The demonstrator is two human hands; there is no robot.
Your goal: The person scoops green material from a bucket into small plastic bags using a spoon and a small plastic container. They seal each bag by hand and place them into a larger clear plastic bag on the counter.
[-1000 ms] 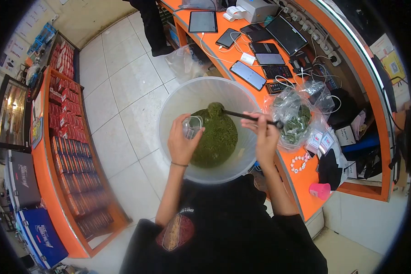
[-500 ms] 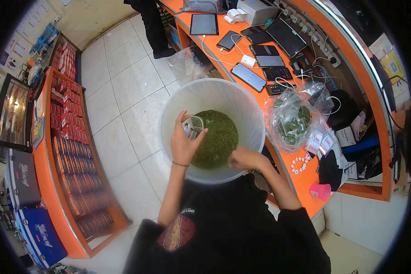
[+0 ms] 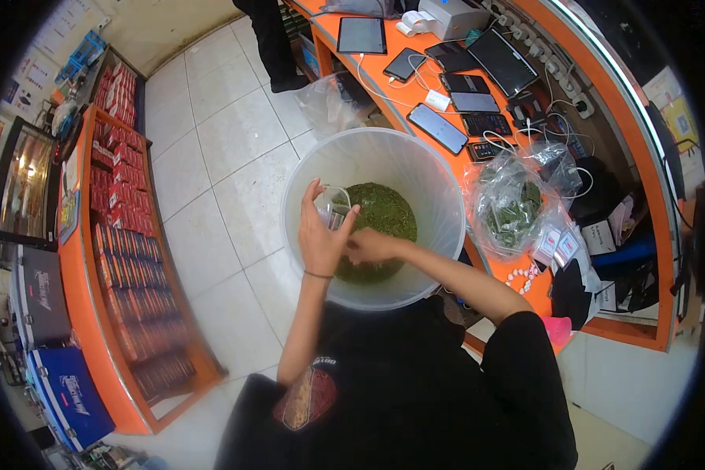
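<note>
A big translucent plastic tub stands in front of me, its bottom covered with finely shredded green leaves. Over its left side, my left hand grips a small clear plastic cup between thumb and fingers, the cup's rim facing up. My right hand is low in the tub, just beside the left palm and over the shreds. Its fingers are curled together and slightly blurred; I cannot tell what is in them.
An orange counter on the right carries phones, a tablet, cables and a clear bag of green leaves. A pink cup stands near its front. On the left is a display case. A person's leg shows at the back.
My right hand has moved left across the tub, from its right side to beside my left hand. The left hand still holds the cup. The whole view has shifted slightly.
</note>
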